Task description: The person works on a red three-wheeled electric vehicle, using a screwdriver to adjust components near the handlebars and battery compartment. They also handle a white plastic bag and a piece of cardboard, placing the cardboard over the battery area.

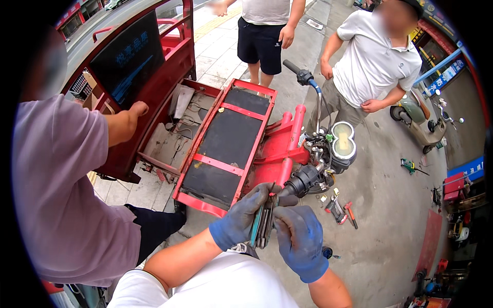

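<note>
Grey outdoor pavement (380, 246) spreads to the right of the grip, its edges lost in the black fisheye rim. Beyond the grip stands a red cargo vehicle (221, 165), its front wheel hard to make out. Left of the grip, a co-worker in a mauve shirt (77, 190) is cut off by the rim. Farther off on that side, a black panel (128, 64) carries blue printed characters. Far right of the grip, a blue signboard (465, 169) bears small pale writing. Blue-gloved left grip (241, 218) pinches a bundle of flat dark pieces (263, 223) with a teal edge; fingers hide its far end. Right grip (300, 238), fingers curled, is against or just beside it; I cannot tell whether it pinches anything.
</note>
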Available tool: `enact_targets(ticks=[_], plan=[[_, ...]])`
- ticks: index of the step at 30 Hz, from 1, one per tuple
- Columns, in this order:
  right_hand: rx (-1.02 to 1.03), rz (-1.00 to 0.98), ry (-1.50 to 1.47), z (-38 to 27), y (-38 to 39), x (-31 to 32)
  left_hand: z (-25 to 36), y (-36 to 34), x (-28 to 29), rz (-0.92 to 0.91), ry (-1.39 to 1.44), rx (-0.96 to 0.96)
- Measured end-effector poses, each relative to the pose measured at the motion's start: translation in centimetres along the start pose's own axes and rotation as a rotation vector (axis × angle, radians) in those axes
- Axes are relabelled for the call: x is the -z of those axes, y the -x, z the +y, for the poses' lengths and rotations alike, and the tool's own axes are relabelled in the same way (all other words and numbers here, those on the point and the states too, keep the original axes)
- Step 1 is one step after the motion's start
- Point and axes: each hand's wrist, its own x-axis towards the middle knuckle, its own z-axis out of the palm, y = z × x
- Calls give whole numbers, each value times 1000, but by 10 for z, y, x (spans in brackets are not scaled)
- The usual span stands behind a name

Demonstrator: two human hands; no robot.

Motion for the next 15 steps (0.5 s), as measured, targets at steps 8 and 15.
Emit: enact_targets(ticks=[8,15], plan=[[-231,139,-38,3,-6,22,-10,-7,-14,32,-5,180],[-327,208,-109,14,-27,17,36,-34,-27,-143,-435,302]])
